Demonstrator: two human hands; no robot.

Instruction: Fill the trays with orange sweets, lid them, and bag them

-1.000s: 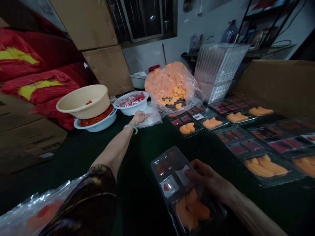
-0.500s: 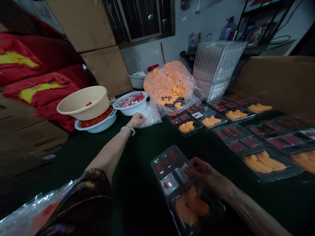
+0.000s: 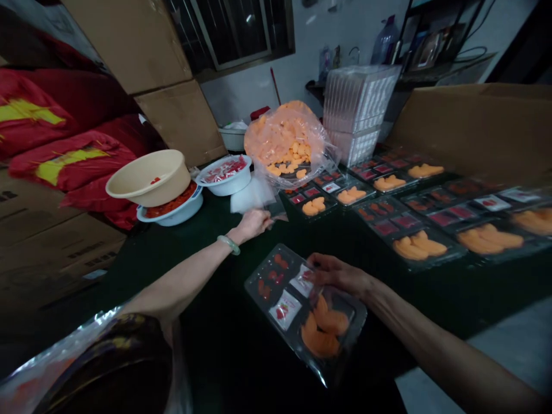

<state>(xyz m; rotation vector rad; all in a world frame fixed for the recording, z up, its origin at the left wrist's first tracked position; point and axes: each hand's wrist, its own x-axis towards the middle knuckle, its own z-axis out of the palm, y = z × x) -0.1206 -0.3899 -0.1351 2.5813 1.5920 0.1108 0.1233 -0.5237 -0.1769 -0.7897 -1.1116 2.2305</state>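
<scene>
My left hand [image 3: 254, 225], with a pale bracelet at the wrist, pinches the edge of a thin clear plastic sheet [image 3: 279, 210] beside a white stack of film [image 3: 249, 196]. In my right hand [image 3: 338, 275] is a clear compartment tray [image 3: 282, 345], tilted over the dark green table. The tray holds red pieces, two small white packets [image 3: 284, 310] and orange pieces [image 3: 323, 328]. My right fingers lie over its upper right edge, by one packet.
A cream basin [image 3: 149, 178] sits on a bowl of red pieces at left. A bowl of packets [image 3: 225, 175], a bag of orange pieces [image 3: 284, 141], stacked empty trays [image 3: 357, 109] and filled trays [image 3: 420, 247] stand beyond.
My left hand has moved right and nearer, drawing a clear sheet away from the film stack. The tray in my right hand has shifted left and turned. The view has shifted.
</scene>
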